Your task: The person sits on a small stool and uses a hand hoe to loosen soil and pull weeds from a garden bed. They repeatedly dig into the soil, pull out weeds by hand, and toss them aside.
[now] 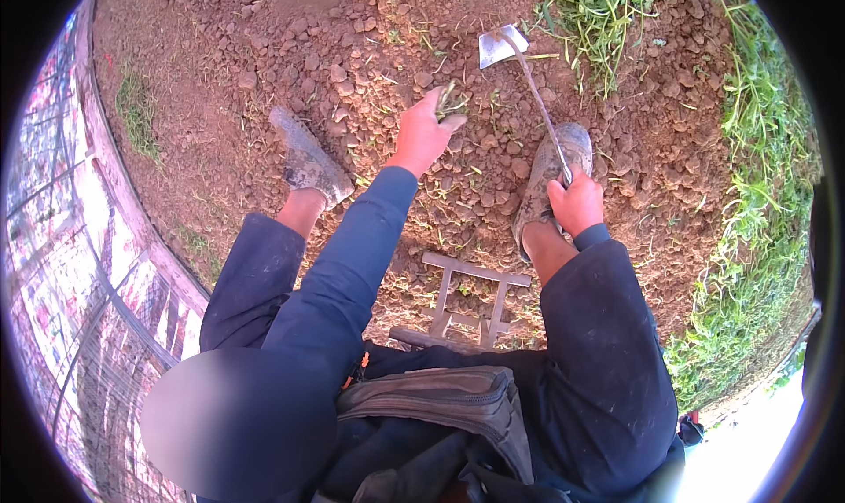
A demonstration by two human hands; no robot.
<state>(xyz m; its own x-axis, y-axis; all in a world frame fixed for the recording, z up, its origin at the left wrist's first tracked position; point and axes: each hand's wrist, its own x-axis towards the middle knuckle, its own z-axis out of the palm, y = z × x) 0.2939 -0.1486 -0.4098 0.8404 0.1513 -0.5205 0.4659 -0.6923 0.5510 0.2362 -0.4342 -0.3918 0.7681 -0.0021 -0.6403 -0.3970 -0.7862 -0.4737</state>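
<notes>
My left hand [422, 132] is above the cloddy soil between my feet and holds a small tuft of weeds [450, 101] between thumb and fingers. My right hand [578, 199] grips the handle end of a small hoe [537, 97] over my right shoe. The hoe's thin shaft runs up and to the left, and its flat metal blade [500, 46] rests at the soil, close to a pile of pulled green plants [604, 18].
A low wooden stool [476, 268] is under me, between my legs. More green plants [759, 193] line the right side. At the left, a curved border [125, 193] edges the soil beside a netted structure. My muddy shoes [307, 153] stand on the soil.
</notes>
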